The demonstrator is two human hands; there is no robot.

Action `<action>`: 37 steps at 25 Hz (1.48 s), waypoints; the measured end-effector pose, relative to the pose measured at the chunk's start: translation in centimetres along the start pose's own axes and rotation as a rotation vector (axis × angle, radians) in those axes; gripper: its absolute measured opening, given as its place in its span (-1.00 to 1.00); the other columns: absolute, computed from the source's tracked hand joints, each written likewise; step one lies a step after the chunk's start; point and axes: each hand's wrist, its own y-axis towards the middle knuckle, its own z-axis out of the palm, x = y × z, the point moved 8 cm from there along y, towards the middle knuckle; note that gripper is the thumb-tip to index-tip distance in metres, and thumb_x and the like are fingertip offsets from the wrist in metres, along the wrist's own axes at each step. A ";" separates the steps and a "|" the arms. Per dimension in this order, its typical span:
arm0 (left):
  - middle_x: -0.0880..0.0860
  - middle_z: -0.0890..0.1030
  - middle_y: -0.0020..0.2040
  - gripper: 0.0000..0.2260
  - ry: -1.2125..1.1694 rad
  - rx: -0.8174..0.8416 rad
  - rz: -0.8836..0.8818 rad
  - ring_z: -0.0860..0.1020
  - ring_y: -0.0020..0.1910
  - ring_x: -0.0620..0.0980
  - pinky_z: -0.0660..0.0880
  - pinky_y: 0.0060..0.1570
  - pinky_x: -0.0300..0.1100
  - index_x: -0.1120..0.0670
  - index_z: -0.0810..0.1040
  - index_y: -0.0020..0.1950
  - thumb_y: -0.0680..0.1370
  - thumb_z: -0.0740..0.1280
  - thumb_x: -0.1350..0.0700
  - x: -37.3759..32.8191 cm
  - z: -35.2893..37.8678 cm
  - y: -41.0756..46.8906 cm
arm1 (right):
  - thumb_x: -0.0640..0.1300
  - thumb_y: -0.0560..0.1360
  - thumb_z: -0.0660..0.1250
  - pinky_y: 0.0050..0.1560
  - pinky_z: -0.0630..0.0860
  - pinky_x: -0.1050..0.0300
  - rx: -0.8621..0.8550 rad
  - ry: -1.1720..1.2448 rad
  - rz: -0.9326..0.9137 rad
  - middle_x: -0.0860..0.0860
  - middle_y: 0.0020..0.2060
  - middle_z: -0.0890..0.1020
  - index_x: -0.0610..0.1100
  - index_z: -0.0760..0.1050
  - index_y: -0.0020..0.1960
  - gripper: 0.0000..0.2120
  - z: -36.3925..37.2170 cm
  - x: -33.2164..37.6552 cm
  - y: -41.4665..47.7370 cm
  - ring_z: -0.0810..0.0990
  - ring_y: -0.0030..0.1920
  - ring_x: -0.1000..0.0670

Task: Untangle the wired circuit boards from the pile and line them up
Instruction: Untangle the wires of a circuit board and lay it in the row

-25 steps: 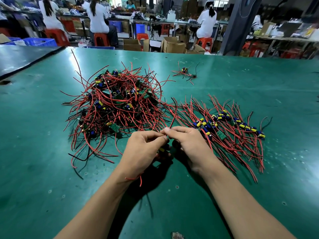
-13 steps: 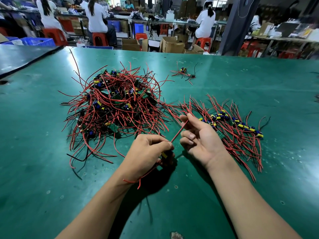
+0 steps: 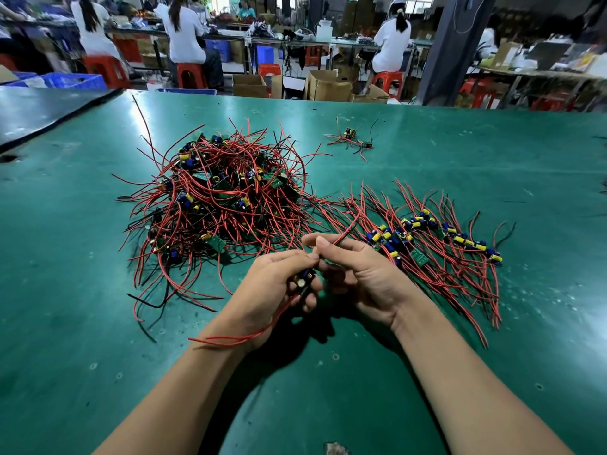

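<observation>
Red lead [image 3: 346,229] pinched in right hand [image 3: 364,277], apparently for straightening. Circuit board [image 3: 303,279] clasped in left hand [image 3: 269,297] as anchor, lower centre. Tangled pile [image 3: 216,205] centre-left; lined-up row [image 3: 460,239] centre-right, near for placing.

I see only a blue capacitor [image 3: 308,273] of the circuit board [image 3: 300,282] inside the curled fingers [image 3: 290,257] of the left hand [image 3: 267,292]. Fingers of the right hand [image 3: 359,274] hide the lower end of the red wire [image 3: 348,228] they pinch. Beyond the fingertips, the pile [image 3: 223,198] buries its boards, uncountable. The left forearm [image 3: 184,389] and right forearm [image 3: 460,382] leave the bottom edge.
</observation>
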 end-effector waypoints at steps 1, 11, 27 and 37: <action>0.09 0.52 -0.44 -0.82 -0.004 0.016 -0.013 0.44 -0.55 -0.02 0.38 -0.53 -0.28 0.18 0.58 -0.19 0.57 0.28 0.19 0.0 0.1 0.0 | 0.01 0.40 0.52 -0.38 0.31 0.28 -0.016 0.014 -0.041 0.07 -0.29 0.61 -0.02 0.72 0.03 -0.77 -0.1 0.3 0.2 0.52 -0.37 0.18; 0.07 0.49 -0.43 -0.83 0.024 0.171 -0.066 0.42 -0.54 -0.04 0.39 -0.52 -0.27 0.17 0.58 -0.23 0.53 0.29 0.16 0.3 1.4 -0.5 | -0.07 0.53 0.39 -0.58 0.09 0.37 -0.529 0.050 -0.466 0.17 -0.45 0.48 -0.09 0.68 -0.05 -0.88 -4.3 4.2 -1.0 0.14 -0.58 0.20; 0.02 0.51 -0.44 -0.78 -0.127 0.060 -0.132 0.45 -0.54 -0.04 0.43 -0.51 -0.27 0.13 0.62 -0.25 0.54 0.27 0.13 0.6 0.2 0.0 | -0.05 0.47 0.48 -0.29 0.52 0.03 0.051 0.114 0.059 -0.07 -0.22 0.55 -0.11 0.66 0.16 -0.71 1.3 -0.6 0.0 0.57 -0.33 0.02; -0.01 0.44 -0.44 -0.87 -0.394 0.202 -0.290 0.34 -0.58 -0.11 0.35 -0.57 -0.31 0.16 0.59 -0.29 0.42 0.32 0.16 1.4 1.0 -0.1 | -0.24 0.57 0.36 -0.59 0.10 0.36 -0.463 0.039 -0.321 0.14 -0.50 0.41 -0.11 0.62 -0.03 -0.91 -3.7 2.5 0.2 0.14 -0.58 0.19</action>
